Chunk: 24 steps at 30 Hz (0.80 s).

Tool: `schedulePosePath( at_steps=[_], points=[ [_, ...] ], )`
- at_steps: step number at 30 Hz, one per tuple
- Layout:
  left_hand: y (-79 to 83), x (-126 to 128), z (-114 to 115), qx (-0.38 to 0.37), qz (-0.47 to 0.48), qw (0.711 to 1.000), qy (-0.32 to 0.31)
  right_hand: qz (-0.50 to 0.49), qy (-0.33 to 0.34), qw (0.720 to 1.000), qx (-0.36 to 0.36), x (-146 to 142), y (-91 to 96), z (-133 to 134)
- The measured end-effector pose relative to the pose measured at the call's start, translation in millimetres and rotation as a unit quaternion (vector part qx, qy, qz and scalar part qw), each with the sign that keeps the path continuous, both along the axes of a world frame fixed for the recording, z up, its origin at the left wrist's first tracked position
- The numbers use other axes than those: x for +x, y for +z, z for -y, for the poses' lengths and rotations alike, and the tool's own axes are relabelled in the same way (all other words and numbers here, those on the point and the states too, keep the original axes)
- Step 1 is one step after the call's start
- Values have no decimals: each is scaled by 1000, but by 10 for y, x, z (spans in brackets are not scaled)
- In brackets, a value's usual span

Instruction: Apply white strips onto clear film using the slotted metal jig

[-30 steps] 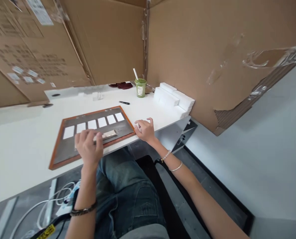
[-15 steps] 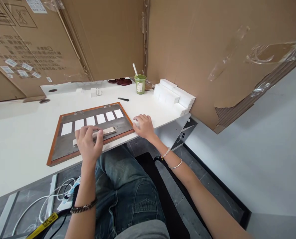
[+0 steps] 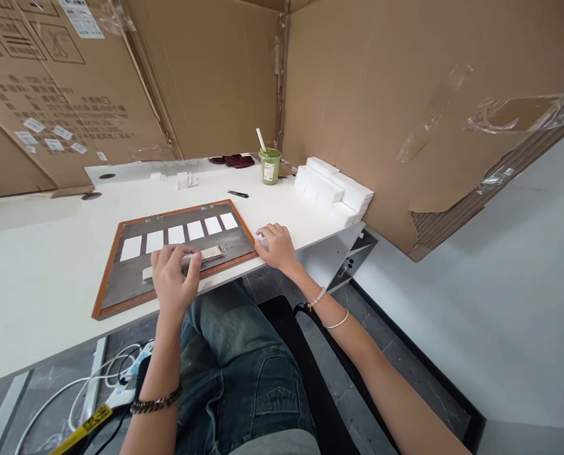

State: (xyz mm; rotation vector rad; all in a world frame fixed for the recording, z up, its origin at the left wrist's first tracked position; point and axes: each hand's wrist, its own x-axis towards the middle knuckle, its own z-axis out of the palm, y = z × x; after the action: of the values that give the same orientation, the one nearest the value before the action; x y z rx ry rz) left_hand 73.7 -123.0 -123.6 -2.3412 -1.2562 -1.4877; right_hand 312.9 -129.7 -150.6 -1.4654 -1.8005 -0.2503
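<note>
My left hand [image 3: 174,278] is curled over a long flat metal bar [image 3: 208,255] that lies on a grey board with an orange-brown frame [image 3: 134,287]. Its fingers grip the bar's left part. Several white cards [image 3: 176,234] lie in a row along the board's far side. My right hand [image 3: 275,245] rests on the white table [image 3: 45,272] just off the board's right corner, fingers bent and spread, touching a small white piece [image 3: 264,243] I cannot make out.
A green cup with a white stick [image 3: 269,165], a black pen-like tool [image 3: 237,194], a dark red cloth [image 3: 234,160] and stacked white foam blocks [image 3: 333,188] stand at the back right. Cardboard walls surround the table. White cables [image 3: 83,388] lie on the floor by my knees.
The view has swung a little. My left hand slid slightly right along the bar; my right hand stays by the board's corner.
</note>
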Motion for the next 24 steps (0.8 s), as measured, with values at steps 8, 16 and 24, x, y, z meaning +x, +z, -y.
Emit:
schedulePosePath(
  at_steps=[8, 16, 24],
  points=[
    [8, -5, -14, 10, -22, 1000, 5, 5, 0, 1000, -3, -13, -2, -10],
    [26, 47, -5, 15, -105, 994, 37, 7, 1, 1000, -11, -8, 9, -13],
    [2, 62, 0, 12, -104, 993, 58, 7, 1, 1000, -15, -3, 18, -2]
  ],
)
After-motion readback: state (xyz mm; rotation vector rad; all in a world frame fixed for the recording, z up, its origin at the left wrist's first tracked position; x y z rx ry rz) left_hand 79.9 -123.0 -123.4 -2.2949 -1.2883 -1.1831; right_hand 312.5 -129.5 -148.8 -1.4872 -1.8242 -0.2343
